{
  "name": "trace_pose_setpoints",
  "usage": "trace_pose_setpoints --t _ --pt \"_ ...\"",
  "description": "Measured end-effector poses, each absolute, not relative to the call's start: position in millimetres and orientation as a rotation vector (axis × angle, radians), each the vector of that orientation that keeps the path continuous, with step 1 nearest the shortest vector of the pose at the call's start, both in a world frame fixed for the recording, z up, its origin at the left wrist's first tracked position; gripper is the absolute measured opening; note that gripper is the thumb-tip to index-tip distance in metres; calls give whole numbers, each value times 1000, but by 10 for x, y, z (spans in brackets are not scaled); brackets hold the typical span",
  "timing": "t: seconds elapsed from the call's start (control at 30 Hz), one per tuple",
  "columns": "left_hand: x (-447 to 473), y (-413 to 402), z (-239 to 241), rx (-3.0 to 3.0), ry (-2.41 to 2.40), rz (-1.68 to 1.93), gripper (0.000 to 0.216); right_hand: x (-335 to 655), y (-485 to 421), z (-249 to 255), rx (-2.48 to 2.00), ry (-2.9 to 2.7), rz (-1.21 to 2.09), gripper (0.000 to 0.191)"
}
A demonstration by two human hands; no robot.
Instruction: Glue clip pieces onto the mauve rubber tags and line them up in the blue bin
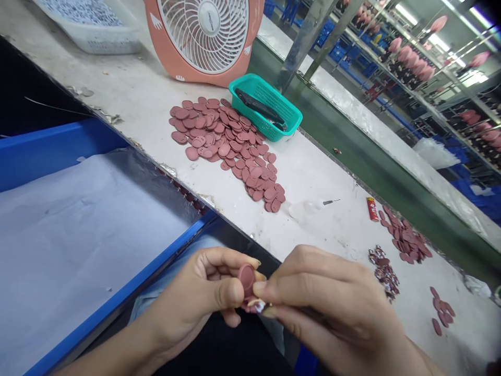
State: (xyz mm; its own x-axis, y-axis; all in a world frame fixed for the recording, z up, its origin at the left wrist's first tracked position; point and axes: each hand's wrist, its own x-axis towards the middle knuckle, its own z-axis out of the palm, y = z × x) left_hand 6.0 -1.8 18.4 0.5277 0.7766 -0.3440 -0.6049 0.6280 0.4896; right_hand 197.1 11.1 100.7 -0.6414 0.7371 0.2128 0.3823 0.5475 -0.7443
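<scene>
My left hand (195,295) pinches a dark red oval disc (246,278) between thumb and fingers, over my lap at the bench edge. A small white-and-reddish piece (256,305) sits against the disc's lower edge. My right hand (332,295) closes thumb and fingers on this little piece, its thumb also touching the disc's side. Whether the two parts are joined cannot be made out. Beyond my hands, a large heap of similar red oval discs (230,138) lies on the bench. To the right are a small pile of glossy multicoloured pieces (385,274) and another disc pile (409,240).
A clear needle-tipped bottle (309,207) lies near the heap. Behind it stand a green basket (289,107) holding a black tool and a pink fan (156,47). A blue bin (129,292) lined with white sheet is at left. A few loose discs (442,308) lie right.
</scene>
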Motion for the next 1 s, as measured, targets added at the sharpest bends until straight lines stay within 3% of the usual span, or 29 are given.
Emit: trace_pose_setpoints --t 0.1,0.3,0.43,0.57,1.0 --pt "53 -15 125 345 637 822 31 1984 132 977 -918 -2281 985 22" --pt "53 20 51 329 643 751 29 2037 164 954 -983 -2239 978 47" --pt "50 10 28 277 613 756 29 2027 195 891 -981 -2225 968 23" --pt "67 7 21 227 653 738 30 1987 210 831 -967 -2187 962 14" --pt "75 -38 36 136 670 736 31 1952 200 736 -981 -2116 1037 14"
